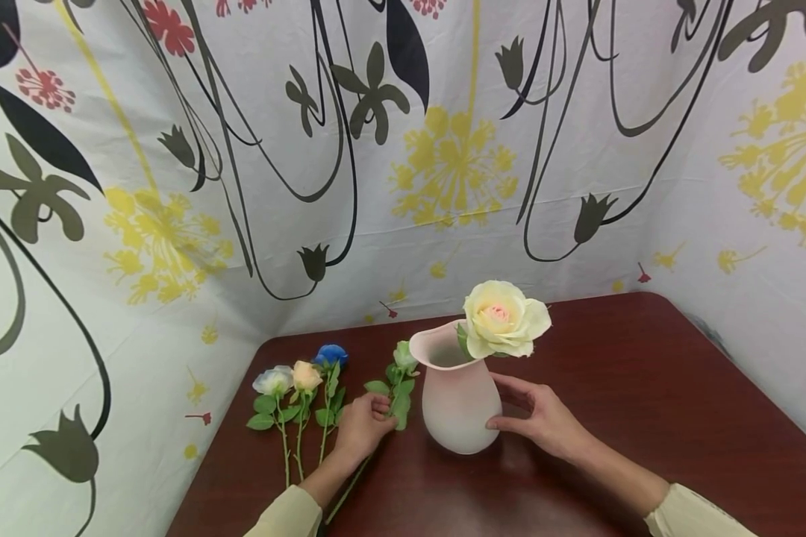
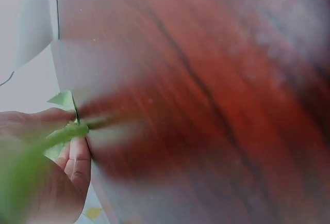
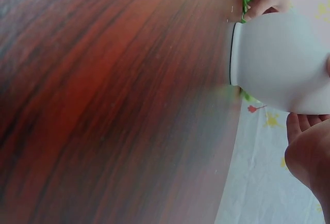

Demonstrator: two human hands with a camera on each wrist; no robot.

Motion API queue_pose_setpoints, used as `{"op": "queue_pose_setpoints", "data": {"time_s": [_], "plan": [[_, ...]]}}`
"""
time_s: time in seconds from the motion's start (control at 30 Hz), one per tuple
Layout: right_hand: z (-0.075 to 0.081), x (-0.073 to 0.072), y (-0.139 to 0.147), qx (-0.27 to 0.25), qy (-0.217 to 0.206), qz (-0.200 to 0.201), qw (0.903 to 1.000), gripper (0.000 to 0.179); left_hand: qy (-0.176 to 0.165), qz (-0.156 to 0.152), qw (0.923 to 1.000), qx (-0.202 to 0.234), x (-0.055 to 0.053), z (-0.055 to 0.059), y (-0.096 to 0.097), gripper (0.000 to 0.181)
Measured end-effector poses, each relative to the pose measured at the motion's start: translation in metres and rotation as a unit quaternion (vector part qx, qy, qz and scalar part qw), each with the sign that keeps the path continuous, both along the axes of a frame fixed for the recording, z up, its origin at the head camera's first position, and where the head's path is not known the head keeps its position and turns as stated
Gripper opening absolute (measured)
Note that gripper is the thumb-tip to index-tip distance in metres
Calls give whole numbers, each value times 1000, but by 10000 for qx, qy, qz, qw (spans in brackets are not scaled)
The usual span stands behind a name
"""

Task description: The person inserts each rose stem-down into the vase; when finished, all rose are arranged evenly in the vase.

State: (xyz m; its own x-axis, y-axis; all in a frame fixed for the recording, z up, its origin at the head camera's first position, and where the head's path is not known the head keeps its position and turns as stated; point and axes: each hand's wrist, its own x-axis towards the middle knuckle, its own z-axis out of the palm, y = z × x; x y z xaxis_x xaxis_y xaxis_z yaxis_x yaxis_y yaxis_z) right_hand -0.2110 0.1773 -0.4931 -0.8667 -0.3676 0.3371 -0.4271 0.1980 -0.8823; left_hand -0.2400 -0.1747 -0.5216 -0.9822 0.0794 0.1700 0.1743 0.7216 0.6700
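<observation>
While the left hand (image 1: 365, 426) pinches the pale green rose (image 1: 401, 395) between thumb and fingers, the right hand (image 1: 544, 418) holds the vase (image 1: 460, 410), thumb and fingers spread around its side. The vase stands upright just beside the green rose on the dark red table (image 1: 611, 373), a cream rose (image 1: 504, 319) leaning from its mouth. Left of the left hand lie white (image 1: 273, 381), peach (image 1: 306, 377) and blue roses (image 1: 331, 354); behind hangs a patterned cloth (image 1: 262, 216).

The vase (image 1: 458, 410) left of the right grip (image 1: 544, 419) is white, turning pink above; its rose (image 1: 507, 322) is cream, pink-hearted. The flower (image 1: 405, 358) in the left grip (image 1: 364, 429) is pale green; roses (image 1: 307, 377) leftward are white, peach, blue. The surface (image 1: 618, 373) is grained red-brown; the cloth (image 1: 403, 175), white with multicoloured florals.
</observation>
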Motion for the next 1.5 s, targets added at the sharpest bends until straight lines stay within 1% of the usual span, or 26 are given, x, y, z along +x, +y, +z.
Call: {"op": "queue_pose_setpoints", "data": {"time_s": [0.1, 0.23, 0.5, 0.67, 0.9, 0.97, 1.07, 1.2, 1.3, 1.5], "plan": [[0, 0, 0, 20, 4, -12, 10000, 71, 61, 39, 10000, -50, 1, 1, 0, 22], [1, 0, 0, 29, -10, -18, 10000, 72, 34, 73, 9999, -91, 2, 3, -1, 19], [1, 0, -1, 6, -24, -12, 10000, 72, 92, -90, 9998, -161, -1, 5, -3, 19], [1, 1, 0, 2, -26, -5, 10000, 72, 9, -176, 9996, -200, -2, 8, -6, 25], [0, 1, 0, 28, -21, -31, 10000, 71, -279, -291, 9992, 69, -3, 15, -11, 27], [0, 1, 0, 20, -24, -31, 10000, 71, -288, -288, 9991, 97, -3, 18, -12, 26], [1, 2, 0, -4, -23, -8, 10000, 71, -289, -287, 9989, 211, -3, 23, -14, 26], [1, 2, -1, -11, -6, 16, 10000, 71, -171, -322, 9983, 449, -4, 34, -15, 26], [1, 2, 0, 8, 4, 3, 10000, 71, -87, -362, 9966, 731, -3, 44, -16, 26], [1, 1, 0, 36, 3, -13, 10000, 71, -169, -185, 9906, 1348, 2, 66, -18, 27]]}}
